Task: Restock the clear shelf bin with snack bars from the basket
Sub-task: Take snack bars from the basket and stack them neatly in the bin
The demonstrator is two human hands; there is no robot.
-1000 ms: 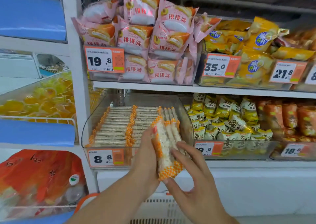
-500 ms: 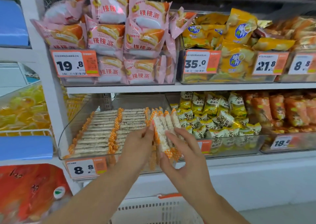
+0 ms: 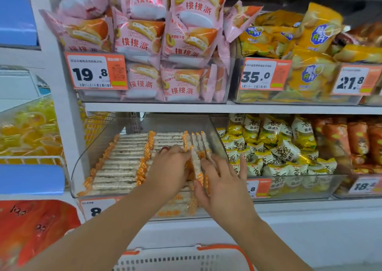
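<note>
A small stack of snack bars (image 3: 195, 163) in clear wrappers with orange checked ends stands on edge between my two hands, inside the clear shelf bin (image 3: 82, 167). My left hand (image 3: 169, 169) grips the stack from the left, fingers curled over its top. My right hand (image 3: 223, 179) holds it from the right, thumb at the lower end and fingers along the side. Two flat rows of the same bars (image 3: 124, 161) fill the bin's left and middle, and a few more stand on edge at its right. The white basket (image 3: 175, 259) with an orange rim sits below, its contents hidden.
A shelf board (image 3: 206, 107) runs close above the bin, carrying pink pie packets (image 3: 144, 43) and yellow bags (image 3: 299, 43). Right of the bin is another clear bin of yellow-white packets (image 3: 279, 150). A white upright (image 3: 62, 105) stands at the left.
Both hands have carried the stack of bars forward and down over the bin's front wall into the bin. The view has moved closer to the shelf.
</note>
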